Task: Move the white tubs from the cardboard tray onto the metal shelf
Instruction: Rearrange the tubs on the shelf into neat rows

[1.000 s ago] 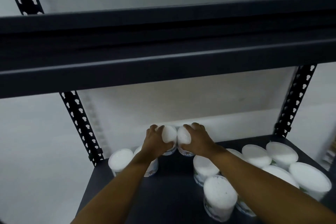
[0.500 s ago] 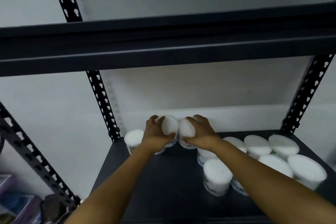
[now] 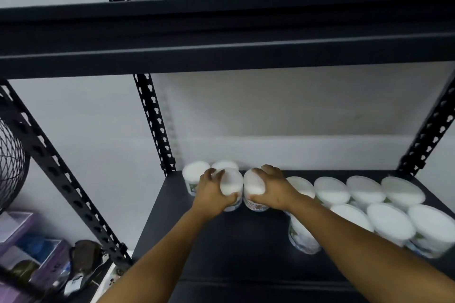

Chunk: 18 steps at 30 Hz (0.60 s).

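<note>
Shelved tubs (image 3: 364,189) are grouped right of centre on the shelf (image 3: 246,248). One tub (image 3: 231,183) is grasped by the left hand (image 3: 211,192), another tub (image 3: 253,186) by the right hand (image 3: 273,189), fingers curled around each.

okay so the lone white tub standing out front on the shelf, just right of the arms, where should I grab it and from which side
Grip the front tub round its side wall just under the lid, coming from the front-left. It stands upright, the dark shelf is bare on that side, and other tubs crowd its right and rear. Both hands currently hold tubs, so one must let go first.
</note>
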{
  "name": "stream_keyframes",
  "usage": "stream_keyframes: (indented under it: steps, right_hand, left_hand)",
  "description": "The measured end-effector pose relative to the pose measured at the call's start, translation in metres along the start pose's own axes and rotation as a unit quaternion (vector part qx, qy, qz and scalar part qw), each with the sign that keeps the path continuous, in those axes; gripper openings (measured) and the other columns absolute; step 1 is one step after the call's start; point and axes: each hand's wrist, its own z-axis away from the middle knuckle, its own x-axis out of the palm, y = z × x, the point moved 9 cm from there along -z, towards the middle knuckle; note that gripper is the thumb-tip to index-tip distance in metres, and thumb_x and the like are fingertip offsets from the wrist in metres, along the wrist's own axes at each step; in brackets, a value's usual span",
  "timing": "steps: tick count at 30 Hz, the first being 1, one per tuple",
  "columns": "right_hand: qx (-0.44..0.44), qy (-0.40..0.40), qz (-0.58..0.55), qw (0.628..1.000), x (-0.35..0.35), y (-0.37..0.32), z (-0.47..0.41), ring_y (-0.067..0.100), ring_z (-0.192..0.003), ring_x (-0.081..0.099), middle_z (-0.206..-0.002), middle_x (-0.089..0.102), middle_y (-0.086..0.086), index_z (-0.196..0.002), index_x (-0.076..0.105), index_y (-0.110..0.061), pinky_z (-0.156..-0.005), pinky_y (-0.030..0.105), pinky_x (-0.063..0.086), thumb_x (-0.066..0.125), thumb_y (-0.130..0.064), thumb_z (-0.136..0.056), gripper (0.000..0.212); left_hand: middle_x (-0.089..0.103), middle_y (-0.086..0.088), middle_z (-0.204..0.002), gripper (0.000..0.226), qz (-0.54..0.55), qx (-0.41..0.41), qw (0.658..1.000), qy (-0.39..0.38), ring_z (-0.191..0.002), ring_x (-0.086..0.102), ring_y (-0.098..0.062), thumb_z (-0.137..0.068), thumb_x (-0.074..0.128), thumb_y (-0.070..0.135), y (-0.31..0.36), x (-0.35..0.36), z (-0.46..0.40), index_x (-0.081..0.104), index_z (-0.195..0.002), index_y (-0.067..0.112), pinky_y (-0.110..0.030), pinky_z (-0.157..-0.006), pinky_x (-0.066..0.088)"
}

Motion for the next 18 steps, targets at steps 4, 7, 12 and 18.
stream_keyframes:
  steps: [4,7,12,18]
  right_hand:
    - [0.007,-0.004,0.016,1.000,0.014,0.007,-0.002,0.020,-0.124,0.031,-0.132,0.037,-0.003,-0.139,0.035,-0.026,-0.102,0.030,0.034,0.067,-0.051,-0.070,0.079]
    - [0.006,0.001,0.044,0.999,0.023,0.015,-0.005,0.021,-0.124,0.033,-0.134,0.039,-0.001,-0.137,0.037,-0.026,-0.103,0.031,0.033,0.067,-0.053,-0.069,0.079]
    - [-0.003,0.007,0.098,0.995,0.028,0.019,-0.007,0.023,-0.122,0.037,-0.133,0.041,0.002,-0.137,0.038,-0.024,-0.108,0.032,0.023,0.065,-0.053,-0.071,0.077]
    - [-0.021,0.000,0.129,0.991,0.028,0.023,-0.012,0.024,-0.124,0.037,-0.131,0.043,0.001,-0.139,0.035,-0.025,-0.113,0.035,0.014,0.063,-0.057,-0.069,0.082]
  left_hand:
    - [0.039,-0.006,-0.132,0.082,0.005,0.017,1.000,-0.023,-0.122,0.039,-0.025,-0.067,0.072,0.050,-0.012,0.019,-0.003,0.044,-0.136,0.015,-0.029,-0.101,0.031]
    - [0.036,-0.005,-0.135,0.082,0.018,0.025,0.999,-0.041,-0.125,0.034,-0.022,-0.069,0.073,0.047,-0.019,0.036,-0.004,0.042,-0.137,0.015,-0.024,-0.101,0.026]
    - [0.032,-0.003,-0.139,0.078,0.025,0.032,0.998,-0.054,-0.129,0.031,-0.021,-0.071,0.073,0.044,-0.025,0.053,-0.005,0.041,-0.137,0.017,-0.022,-0.099,0.025]
    - [0.033,-0.001,-0.139,0.078,0.004,0.036,0.998,-0.046,-0.129,0.029,-0.020,-0.073,0.070,0.049,-0.025,0.056,-0.006,0.039,-0.137,0.019,-0.027,-0.099,0.031]
